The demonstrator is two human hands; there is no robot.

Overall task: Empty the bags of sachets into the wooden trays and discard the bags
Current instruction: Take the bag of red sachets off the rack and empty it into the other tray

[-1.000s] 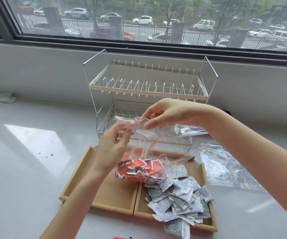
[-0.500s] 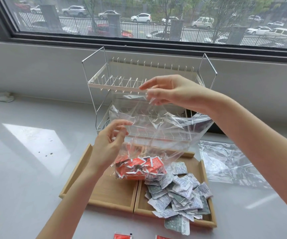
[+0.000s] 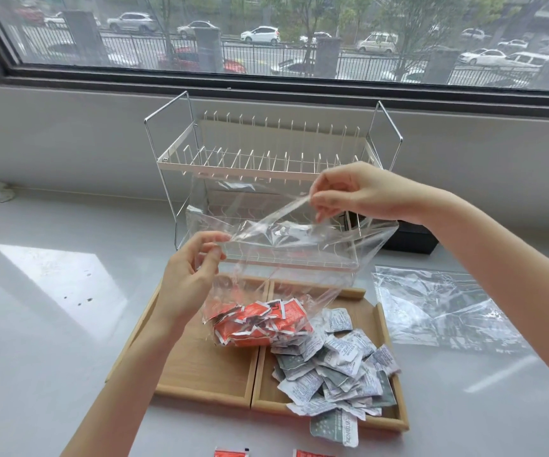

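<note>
Left hand [image 3: 189, 278] pinches the near lip of a clear plastic bag [image 3: 286, 258] between thumb and fingertips. Right hand [image 3: 362, 192] pinches the far lip, held higher and further back. The two lips are pulled apart, so the mouth of the bag stands open and faces up. The bag hangs between the hands, its bottom resting low over the trays.

Red sachets [image 3: 260, 321] are bunched in the bottom of the bag, sitting over the right part of the left wooden tray [image 3: 200, 371] and across the divide between the two trays. The bare floor of the left tray shows in front of them.

Right wooden tray [image 3: 383, 324] touches the left tray side by side. It holds a loose heap of white and grey-green sachets [image 3: 335, 367]; one grey-green sachet [image 3: 334, 427] overhangs the tray's near rim.

An emptied clear bag [image 3: 438, 308] lies flat on the pale surface [image 3: 42, 324], just right of the right tray. Two red sachets [image 3: 232, 452] lie on the surface at the bottom edge of view.

A two-tier white wire dish rack [image 3: 266, 159] stands behind the trays, below a window [image 3: 266, 34]. A dark box [image 3: 411, 240] sits to the rack's right.
</note>
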